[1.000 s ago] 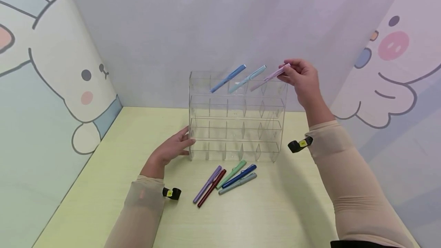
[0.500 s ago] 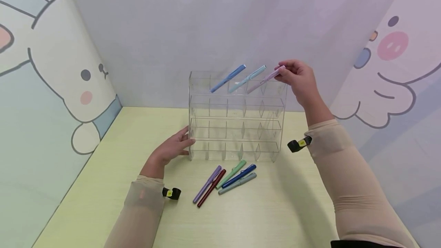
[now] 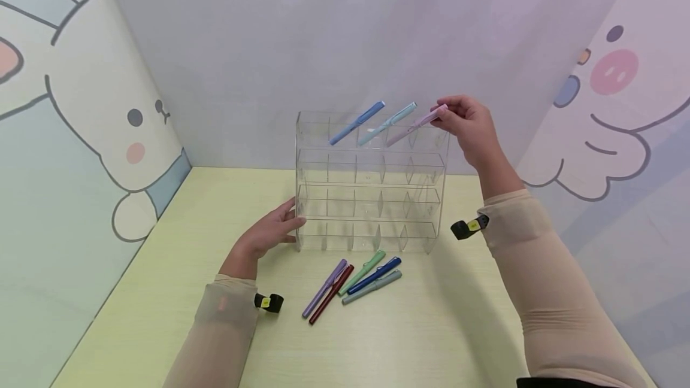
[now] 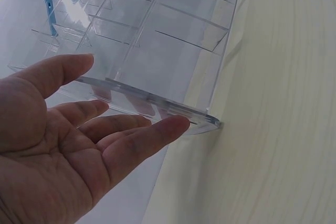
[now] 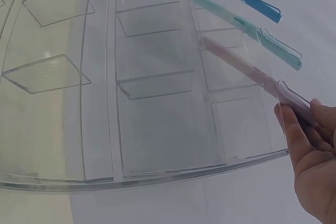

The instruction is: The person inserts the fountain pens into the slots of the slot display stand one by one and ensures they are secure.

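A clear acrylic pen rack (image 3: 369, 184) with four tiers of divided compartments stands upright on the table. My right hand (image 3: 474, 127) pinches a pale pink pen (image 3: 415, 127) by its capped upper end. The pen slants, its lower end in a top-tier compartment, as the right wrist view also shows. Left of it, a light teal pen (image 3: 388, 124) and a blue pen (image 3: 356, 123) lean in the same tier at a similar slant. With fingers extended, my left hand (image 3: 269, 232) touches the rack's left side panel (image 4: 152, 100), thumb near the front edge.
In front of the rack lie several pens: a purple pen (image 3: 324, 288), a dark red pen (image 3: 331, 295), a green pen (image 3: 362, 272), a dark blue pen (image 3: 374, 275) and a grey-blue pen (image 3: 372, 287). A pale wall (image 3: 366, 35) rises behind the table (image 3: 409, 340).
My right hand has shifted slightly left with the pink pen, bringing its lower end nearer the teal pen. The left hand, rack and loose pens stay as they were.
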`<move>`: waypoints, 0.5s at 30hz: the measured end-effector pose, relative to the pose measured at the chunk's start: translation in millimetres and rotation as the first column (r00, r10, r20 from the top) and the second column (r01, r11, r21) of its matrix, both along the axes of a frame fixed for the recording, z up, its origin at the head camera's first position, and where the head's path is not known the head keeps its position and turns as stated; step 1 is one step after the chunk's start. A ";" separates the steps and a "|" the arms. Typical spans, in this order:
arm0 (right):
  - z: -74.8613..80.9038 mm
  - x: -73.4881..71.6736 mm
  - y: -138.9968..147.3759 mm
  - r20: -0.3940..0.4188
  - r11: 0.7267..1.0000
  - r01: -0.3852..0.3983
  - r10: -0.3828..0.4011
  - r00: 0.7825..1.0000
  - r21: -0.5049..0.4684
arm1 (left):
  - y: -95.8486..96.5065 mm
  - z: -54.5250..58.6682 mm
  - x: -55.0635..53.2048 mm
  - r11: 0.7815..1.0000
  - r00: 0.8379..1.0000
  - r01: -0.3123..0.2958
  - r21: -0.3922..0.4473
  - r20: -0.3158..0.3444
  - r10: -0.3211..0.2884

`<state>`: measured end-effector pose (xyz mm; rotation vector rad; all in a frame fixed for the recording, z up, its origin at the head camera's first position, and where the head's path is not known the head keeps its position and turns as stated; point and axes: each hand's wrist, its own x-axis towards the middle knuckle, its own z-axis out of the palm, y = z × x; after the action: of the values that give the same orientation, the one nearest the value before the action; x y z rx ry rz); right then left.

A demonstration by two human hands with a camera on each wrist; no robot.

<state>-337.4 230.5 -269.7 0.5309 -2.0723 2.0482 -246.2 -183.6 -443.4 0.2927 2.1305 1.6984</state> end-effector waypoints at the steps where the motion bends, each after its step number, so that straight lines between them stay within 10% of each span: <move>1: 0.1 0.2 0.3 0.000 1.000 0.000 0.000 1.000 0.002 | -0.1 -0.2 -0.1 1.000 1.000 0.000 -0.002 0.000 0.000; 15: 0.0 4.4 2.4 -0.039 0.999 0.019 -0.020 0.999 -0.032 | 0.4 -0.3 0.7 1.000 1.000 -0.025 -0.017 0.012 0.025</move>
<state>-333.0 232.9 -269.7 0.5392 -2.0114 2.0402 -245.5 -183.2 -443.7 0.2510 2.1469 1.6904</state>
